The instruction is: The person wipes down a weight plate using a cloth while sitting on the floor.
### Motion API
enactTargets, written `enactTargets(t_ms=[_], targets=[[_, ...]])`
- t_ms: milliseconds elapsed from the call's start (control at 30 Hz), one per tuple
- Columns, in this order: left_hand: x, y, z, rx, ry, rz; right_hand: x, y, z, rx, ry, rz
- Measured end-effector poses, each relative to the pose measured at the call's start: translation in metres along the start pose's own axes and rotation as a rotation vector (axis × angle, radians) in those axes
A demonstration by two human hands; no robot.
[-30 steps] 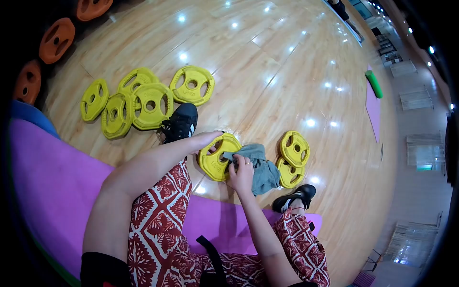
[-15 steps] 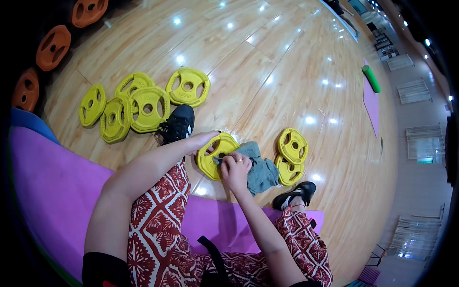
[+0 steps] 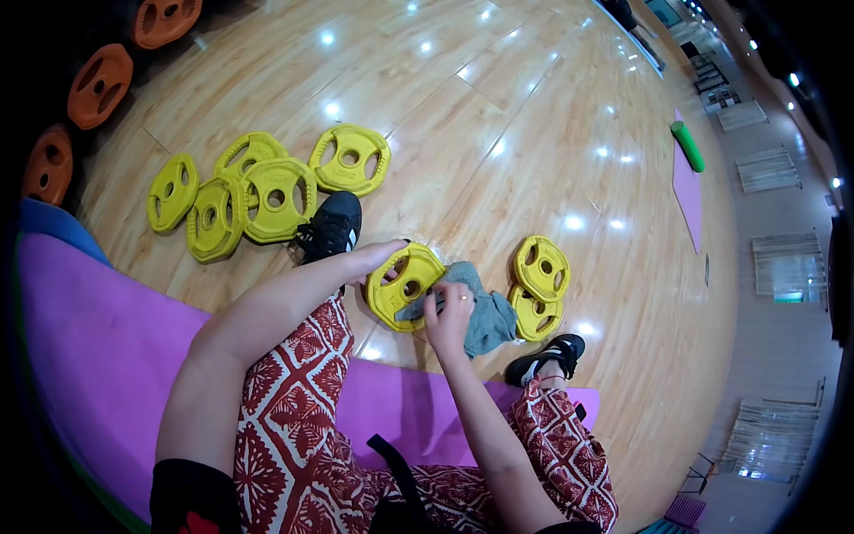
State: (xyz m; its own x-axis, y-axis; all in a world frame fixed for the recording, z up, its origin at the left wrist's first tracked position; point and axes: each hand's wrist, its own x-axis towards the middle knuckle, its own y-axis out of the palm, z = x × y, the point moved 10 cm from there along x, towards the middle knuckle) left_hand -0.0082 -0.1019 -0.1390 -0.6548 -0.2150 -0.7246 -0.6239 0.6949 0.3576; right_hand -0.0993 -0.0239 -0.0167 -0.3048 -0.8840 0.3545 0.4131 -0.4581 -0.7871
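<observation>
Left hand, half-curled, grips yellow weight plate; right hand, fingers pinching grey cloth, has shifted off hub. Centre hole clearer; cloth contacts lower face.

The place looked like a gym or fitness studio: yellow weight plates lay on a glossy wooden floor, with exercise mats and a green foam roller.

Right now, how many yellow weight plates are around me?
8: five yellow plates by the left shoe, one in the left hand, two overlapping near the right shoe. Others might be hidden underneath.
</observation>
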Motion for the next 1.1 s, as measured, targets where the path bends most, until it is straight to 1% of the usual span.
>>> enactTargets(t_ms=[33, 67, 100, 200, 233, 300, 333, 400, 467, 533, 600, 633, 700, 733, 800, 833, 900, 967, 1033, 1100], targets=[[0.001, 0.002, 0.0, -0.008, 0.005, 0.021, -0.006, 0.006, 0.003, 0.036, -0.055, 0.092], [0.003, 0.002, 0.001, -0.005, 0.004, 0.024, -0.015, 0.006, 0.012, 0.032, -0.151, 0.126], [0.003, 0.002, 0.002, -0.002, -0.006, 0.015, -0.021, 0.002, 0.012, 0.029, -0.148, 0.124], [0.013, -0.001, 0.009, -0.026, -0.005, 0.025, -0.044, 0.012, 0.015, 0.019, -0.257, 0.306], [0.018, -0.001, 0.01, -0.049, 0.007, 0.046, -0.05, 0.013, 0.01, 0.015, -0.255, 0.306], [0.023, -0.004, 0.008, -0.013, 0.031, 0.036, -0.05, 0.019, -0.005, -0.04, -0.155, 0.302], [0.022, -0.006, 0.008, 0.017, 0.046, 0.022, -0.05, 0.022, -0.005, -0.037, -0.162, 0.31], [0.02, -0.005, 0.012, -0.01, 0.019, 0.007, -0.047, 0.021, -0.013, -0.027, -0.071, 0.257], [0.023, -0.007, 0.015, -0.027, -0.013, 0.016, -0.048, 0.026, -0.013, -0.04, -0.064, 0.272], [0.017, -0.008, 0.011, -0.004, -0.002, -0.008, -0.049, 0.027, -0.014, -0.065, -0.047, 0.276], [0.017, -0.008, 0.009, 0.022, 0.006, -0.025, -0.054, 0.027, -0.021, -0.004, 0.063, 0.287], [0.018, -0.007, 0.009, 0.006, 0.021, -0.006, -0.059, 0.027, -0.022, -0.005, 0.067, 0.289], [0.019, -0.007, 0.01, -0.01, 0.029, 0.013, -0.065, 0.02, -0.02, 0.056, 0.03, 0.191], [0.02, -0.007, 0.011, -0.017, 0.015, 0.013, -0.067, 0.022, -0.023, 0.059, 0.033, 0.189], [0.021, -0.005, 0.012, -0.023, -0.002, 0.02, -0.071, 0.032, -0.012, -0.004, -0.097, 0.288], [0.021, -0.006, 0.012, -0.026, -0.002, 0.012, -0.069, 0.032, -0.012, -0.006, -0.095, 0.287], [0.022, -0.009, 0.014, -0.032, -0.004, 0.002, -0.063, 0.032, -0.016, -0.029, -0.043, 0.272], [0.024, -0.005, 0.014, -0.024, 0.008, 0.055, -0.058, 0.031, -0.012, -0.009, -0.032, 0.266], [0.028, -0.007, 0.014, -0.016, 0.019, 0.035, -0.05, 0.03, -0.009, 0.008, -0.022, 0.256], [0.027, -0.009, 0.012, -0.009, 0.028, 0.012, -0.047, 0.049, -0.019, -0.001, 0.139, 0.432]])
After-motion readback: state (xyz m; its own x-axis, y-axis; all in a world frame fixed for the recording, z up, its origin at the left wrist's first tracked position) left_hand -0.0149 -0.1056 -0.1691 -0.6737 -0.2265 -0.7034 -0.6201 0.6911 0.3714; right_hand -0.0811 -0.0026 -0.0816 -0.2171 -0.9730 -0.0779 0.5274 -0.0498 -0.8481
